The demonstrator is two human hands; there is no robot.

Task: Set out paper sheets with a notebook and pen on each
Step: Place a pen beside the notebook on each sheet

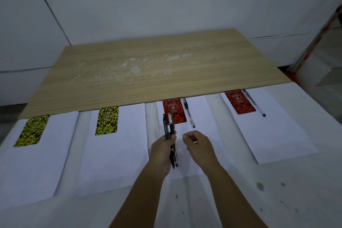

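while the left hand (162,151) grips a bunch of pens (169,131), fingers curled round them w/ tips pointing away from the person, the right hand (197,143) hangs just beside it w/ fingers curled, nothing clearly held in it. both hands are over the near part of the 3rd paper sheet (201,146). 4 white sheets lie in a row on the white worktop (277,190), far ends tucked under a tilted wooden board (148,72). far-left sheet (37,168) has a yellow/black notebook (31,131) on its upper left, no pen on it. 2nd sheet (114,157) has a yellow/black notebook (107,120), also no pen. 3rd sheet carries a red/black notebook (174,111) w/ a pen (189,113) lying just right of it, parallel. far-right sheet (273,131) carries a red/black notebook (240,102) w/ a pen (254,102) just to its right, angled the same way. the held pens overlap the 3rd sheet's red notebook in view; contact can't be told. white panels (166,2) behind the board. dark specks on worktop near right front.
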